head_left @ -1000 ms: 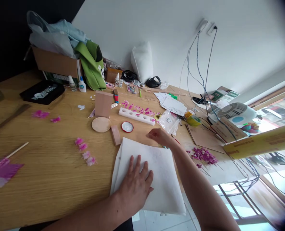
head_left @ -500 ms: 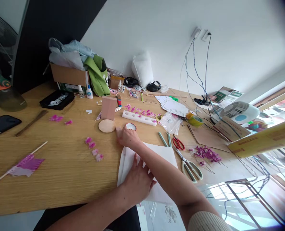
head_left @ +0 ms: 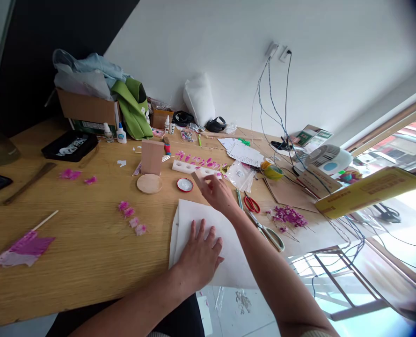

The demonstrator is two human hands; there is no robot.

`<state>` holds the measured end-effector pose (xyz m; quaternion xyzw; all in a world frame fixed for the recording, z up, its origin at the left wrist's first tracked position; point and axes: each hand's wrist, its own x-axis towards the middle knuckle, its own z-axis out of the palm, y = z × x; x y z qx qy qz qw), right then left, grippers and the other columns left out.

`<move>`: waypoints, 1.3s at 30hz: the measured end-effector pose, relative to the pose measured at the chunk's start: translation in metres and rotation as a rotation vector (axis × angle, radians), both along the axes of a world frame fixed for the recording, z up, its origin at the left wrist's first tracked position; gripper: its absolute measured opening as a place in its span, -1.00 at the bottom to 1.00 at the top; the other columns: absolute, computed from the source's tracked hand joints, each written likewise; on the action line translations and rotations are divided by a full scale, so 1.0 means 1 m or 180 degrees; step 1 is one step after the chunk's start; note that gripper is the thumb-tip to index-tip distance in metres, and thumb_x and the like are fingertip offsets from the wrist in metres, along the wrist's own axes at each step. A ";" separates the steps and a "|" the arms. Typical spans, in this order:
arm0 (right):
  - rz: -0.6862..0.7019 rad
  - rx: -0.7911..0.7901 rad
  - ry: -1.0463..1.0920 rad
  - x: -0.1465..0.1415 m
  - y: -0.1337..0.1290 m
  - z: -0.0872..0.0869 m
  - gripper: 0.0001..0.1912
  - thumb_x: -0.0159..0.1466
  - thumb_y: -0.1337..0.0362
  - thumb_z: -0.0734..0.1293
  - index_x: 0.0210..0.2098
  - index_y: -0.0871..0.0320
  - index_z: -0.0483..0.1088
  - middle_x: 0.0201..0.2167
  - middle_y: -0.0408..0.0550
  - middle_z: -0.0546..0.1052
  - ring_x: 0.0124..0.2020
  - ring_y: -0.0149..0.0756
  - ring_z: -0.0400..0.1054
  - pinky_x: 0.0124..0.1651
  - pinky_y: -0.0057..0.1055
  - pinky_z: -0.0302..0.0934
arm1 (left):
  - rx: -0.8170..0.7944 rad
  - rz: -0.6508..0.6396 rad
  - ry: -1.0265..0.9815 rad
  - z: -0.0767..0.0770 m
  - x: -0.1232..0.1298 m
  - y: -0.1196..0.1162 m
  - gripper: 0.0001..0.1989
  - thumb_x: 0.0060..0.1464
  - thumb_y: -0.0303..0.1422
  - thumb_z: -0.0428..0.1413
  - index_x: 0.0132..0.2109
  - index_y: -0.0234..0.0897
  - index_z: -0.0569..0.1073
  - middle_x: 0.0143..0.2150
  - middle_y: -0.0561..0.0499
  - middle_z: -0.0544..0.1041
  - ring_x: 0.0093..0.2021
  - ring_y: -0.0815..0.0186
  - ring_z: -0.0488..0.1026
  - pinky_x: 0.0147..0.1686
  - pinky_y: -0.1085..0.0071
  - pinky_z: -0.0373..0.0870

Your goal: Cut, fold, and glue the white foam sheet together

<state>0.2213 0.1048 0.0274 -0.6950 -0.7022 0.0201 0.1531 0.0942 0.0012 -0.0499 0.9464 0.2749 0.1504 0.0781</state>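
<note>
My left hand (head_left: 199,255) lies flat with fingers spread on a folded white sheet (head_left: 232,262), paper or cloth, at the table's front edge. My right hand (head_left: 219,193) pinches a small flat wooden piece (head_left: 199,181) above the sheet's far side. Just left of it lies a round red-rimmed lid (head_left: 185,185) with something white in it. Farther left are a round wooden disc (head_left: 149,183) and an upright wooden board (head_left: 151,158). Behind the wooden piece sits a white holder with holes (head_left: 181,166), with pink petals along it.
Red scissors (head_left: 251,204), larger pale-handled scissors (head_left: 274,238) and a heap of purple flowers (head_left: 289,216) lie on the right. Pink blossoms (head_left: 128,213) and a stick with pink fabric (head_left: 27,248) lie on the left. Glue bottles (head_left: 121,134) and a cardboard box (head_left: 86,105) stand behind.
My right hand has moved right, bringing the wooden piece from beside the disc to over the sheet's far side. The red-rimmed lid is uncovered. My left hand stays on the sheet.
</note>
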 end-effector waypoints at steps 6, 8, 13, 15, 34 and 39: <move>-0.0216 -0.0653 -0.0585 0.059 -0.008 -0.029 -0.66 0.23 0.32 0.23 0.01 0.19 0.34 -0.17 0.09 0.54 -0.06 -0.07 0.36 -0.09 -0.31 0.11 | -0.0072 0.0043 0.0069 0.003 0.000 0.000 -0.49 0.30 -0.09 -0.21 0.19 -0.21 0.37 0.28 -0.18 0.31 0.34 -0.18 0.05 0.23 -0.25 -0.10; -0.0172 -0.0744 -0.0611 0.063 -0.007 -0.036 -0.66 0.23 0.32 0.25 0.01 0.17 0.35 -0.14 0.08 0.54 -0.05 -0.08 0.35 -0.07 -0.31 0.12 | -0.0190 -0.0006 0.0076 0.005 -0.003 -0.001 -0.40 0.26 0.01 -0.22 0.23 -0.25 0.33 0.31 -0.22 0.26 0.36 -0.21 -0.02 0.25 -0.25 -0.14; -0.0103 -0.0641 -0.0655 0.063 -0.015 -0.029 -0.64 0.26 0.28 0.26 0.04 0.21 0.34 -0.02 0.15 0.48 0.07 -0.06 0.27 0.03 -0.29 0.10 | -0.0320 -0.0248 0.0053 0.001 -0.009 -0.002 0.09 -0.16 0.37 -0.11 0.32 -0.35 0.17 0.38 -0.37 0.05 0.38 -0.32 -0.26 0.24 -0.31 -0.30; -0.0101 -0.0565 -0.0647 0.068 -0.029 -0.021 -0.68 0.29 0.22 0.25 0.00 0.20 0.36 -0.03 0.13 0.49 0.05 -0.09 0.30 0.04 -0.31 0.12 | -0.0356 -0.0324 0.0085 -0.004 -0.009 0.000 0.12 -0.18 0.38 -0.09 0.34 -0.35 0.14 0.39 -0.39 0.02 0.38 -0.33 -0.28 0.24 -0.32 -0.30; -0.1693 -0.1036 0.0529 0.084 -0.181 -0.040 -0.34 0.23 0.08 0.19 0.28 0.15 0.09 -0.14 0.15 0.53 -0.11 -0.04 0.44 -0.08 -0.23 0.26 | -0.0210 -0.0506 0.0263 -0.006 -0.013 0.015 -0.05 -0.16 0.26 0.08 0.31 -0.12 0.19 0.36 -0.34 0.14 0.35 -0.27 -0.02 0.20 -0.33 -0.06; -0.1521 -0.0828 0.0786 0.092 -0.187 -0.031 -0.44 0.22 0.09 0.23 0.21 0.02 0.21 -0.24 0.03 0.55 -0.26 -0.12 0.45 -0.16 -0.27 0.28 | 0.0805 -0.0500 -0.0293 -0.024 -0.017 0.021 -0.23 -0.11 0.13 0.17 0.25 0.06 0.27 0.28 -0.16 0.32 0.27 -0.12 0.20 0.28 -0.14 -0.12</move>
